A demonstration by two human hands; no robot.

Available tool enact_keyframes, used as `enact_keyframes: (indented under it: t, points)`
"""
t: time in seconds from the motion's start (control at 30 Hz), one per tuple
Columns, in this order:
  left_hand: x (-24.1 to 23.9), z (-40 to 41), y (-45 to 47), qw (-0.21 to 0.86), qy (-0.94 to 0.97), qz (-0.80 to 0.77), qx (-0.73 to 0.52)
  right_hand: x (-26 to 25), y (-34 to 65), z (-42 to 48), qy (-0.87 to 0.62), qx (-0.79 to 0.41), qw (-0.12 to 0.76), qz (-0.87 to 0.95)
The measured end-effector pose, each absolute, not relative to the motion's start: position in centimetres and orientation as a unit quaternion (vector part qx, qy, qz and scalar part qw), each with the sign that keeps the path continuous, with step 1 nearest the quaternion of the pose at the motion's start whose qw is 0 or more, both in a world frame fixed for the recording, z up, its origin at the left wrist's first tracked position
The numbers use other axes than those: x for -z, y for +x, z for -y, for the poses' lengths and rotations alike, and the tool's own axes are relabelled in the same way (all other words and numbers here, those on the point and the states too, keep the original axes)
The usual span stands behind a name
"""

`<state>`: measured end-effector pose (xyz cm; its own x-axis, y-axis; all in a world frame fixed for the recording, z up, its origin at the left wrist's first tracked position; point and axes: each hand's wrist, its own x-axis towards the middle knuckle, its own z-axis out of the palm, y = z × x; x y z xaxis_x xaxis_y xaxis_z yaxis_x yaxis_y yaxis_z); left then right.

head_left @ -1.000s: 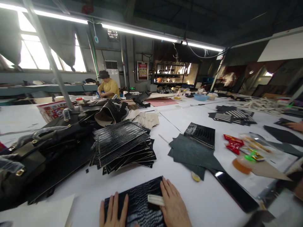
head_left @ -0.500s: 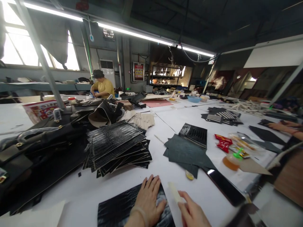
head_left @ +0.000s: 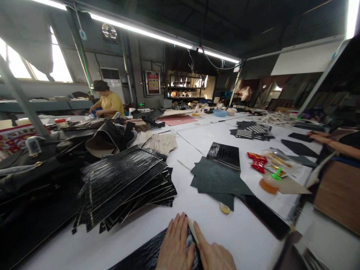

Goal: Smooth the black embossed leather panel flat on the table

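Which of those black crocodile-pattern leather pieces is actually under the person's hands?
The single panel at the table's near edge, under the left hand. The big stack and small stack lie untouched farther away.

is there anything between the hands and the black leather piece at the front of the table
Nothing visible. The left hand lies flat on the black leather piece, and the right hand presses a pale strip along its right edge.

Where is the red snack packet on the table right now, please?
In the head view the red snack packet lies on the white table, right of centre, between the small stack of glossy black pieces and the clear wrappers.
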<state>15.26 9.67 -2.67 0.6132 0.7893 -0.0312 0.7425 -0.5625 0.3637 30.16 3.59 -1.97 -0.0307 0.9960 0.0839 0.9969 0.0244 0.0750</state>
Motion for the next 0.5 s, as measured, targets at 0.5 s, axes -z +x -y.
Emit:
enact_keyframes:
  t: [0.5]
  points:
    - [2.8, -9.6, 15.3, 0.144, 0.885, -0.437, -0.065, 2.5, 31.1, -0.6, -0.738, -0.007, 0.017, 0.674]
